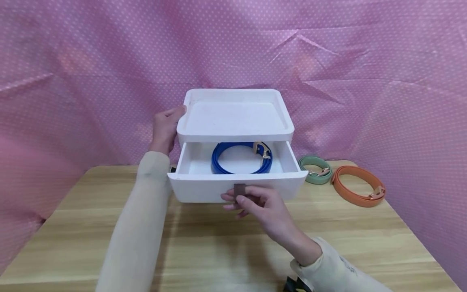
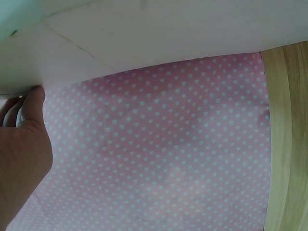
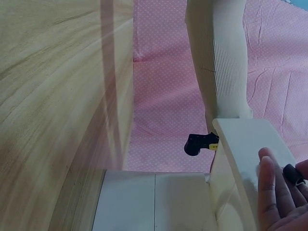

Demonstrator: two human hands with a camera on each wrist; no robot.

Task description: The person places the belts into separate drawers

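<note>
A white drawer box [image 1: 235,138] with a shallow tray top stands near the back of the table. Its drawer [image 1: 204,190] is pulled out, and a coiled blue belt [image 1: 217,162] with a gold buckle lies inside. My left hand [image 1: 166,129] grips the box at its upper left side; in the left wrist view its fingers reach to the box's edge. At the drawer front my right hand [image 1: 265,207] pinches the dark brown pull tab [image 1: 239,188] between thumb and fingers. The right wrist view shows this tab as a dark loop [image 3: 292,174] at the fingers.
To the right of the box lie a coiled green belt [image 1: 316,180] and a coiled orange belt [image 1: 346,194], both with buckles. The wooden table [image 1: 219,251] runs forward of the drawer. A pink dotted cloth [image 1: 233,44] hangs behind and at both sides.
</note>
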